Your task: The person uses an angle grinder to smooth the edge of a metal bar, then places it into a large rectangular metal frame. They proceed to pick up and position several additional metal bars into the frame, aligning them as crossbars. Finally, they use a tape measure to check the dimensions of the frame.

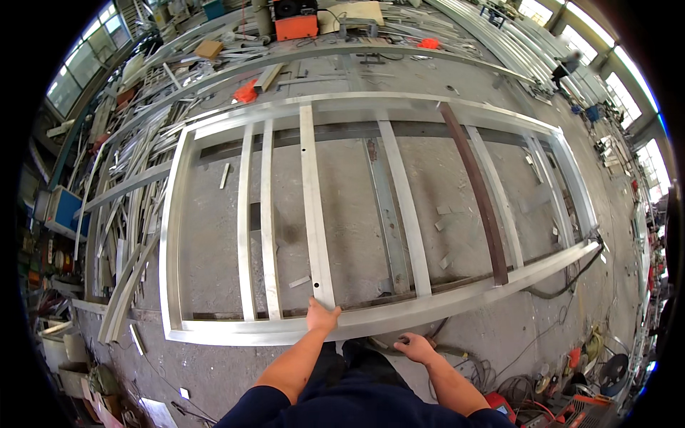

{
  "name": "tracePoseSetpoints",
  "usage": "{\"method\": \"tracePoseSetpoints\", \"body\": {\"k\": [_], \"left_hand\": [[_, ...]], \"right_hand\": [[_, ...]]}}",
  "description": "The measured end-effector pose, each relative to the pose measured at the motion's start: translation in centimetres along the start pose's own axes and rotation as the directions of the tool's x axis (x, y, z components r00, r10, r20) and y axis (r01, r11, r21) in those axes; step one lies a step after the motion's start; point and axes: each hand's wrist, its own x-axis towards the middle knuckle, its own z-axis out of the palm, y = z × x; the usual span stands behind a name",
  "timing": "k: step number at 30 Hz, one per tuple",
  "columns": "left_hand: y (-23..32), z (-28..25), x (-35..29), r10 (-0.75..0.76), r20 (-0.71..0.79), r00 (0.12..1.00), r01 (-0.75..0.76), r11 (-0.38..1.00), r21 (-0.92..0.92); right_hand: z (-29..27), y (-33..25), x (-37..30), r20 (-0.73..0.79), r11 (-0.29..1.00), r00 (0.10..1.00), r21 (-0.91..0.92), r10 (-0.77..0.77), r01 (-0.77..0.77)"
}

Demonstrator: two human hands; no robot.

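Observation:
A large silvery metal frame with several crossbars lies in front of me, raised off the floor. My left hand grips the near end of a crossbar that has small dark holes along it, right where it meets the frame's near rail. My right hand hangs just on the near side of that rail, apart from it. Its fingers are curled; whatever is in them, if anything, is hidden. Farther right, a dark reddish-brown bar lies across the frame among the silvery crossbars.
Heaps of loose metal strips cover the floor on the left. Dark cable runs by the frame's near right corner. An orange machine stands at the back, and long profiles lie at the far right. A person is in the distance.

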Motion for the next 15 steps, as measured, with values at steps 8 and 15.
{"method": "tracePoseSetpoints", "body": {"k": [8,15], "left_hand": [[-0.9,0.3,2.1,-0.035,0.133,0.991,0.029,0.998,0.048],[-2.5,1.6,5.1,-0.096,0.216,0.972,0.054,0.979,0.196]], "right_hand": [[-1.3,0.3,-3.0,0.022,0.984,0.99,-0.112,0.14,-0.136],[-0.7,-0.5,-4.2,-0.009,0.979,0.982,-0.076,0.189,-0.189]]}}
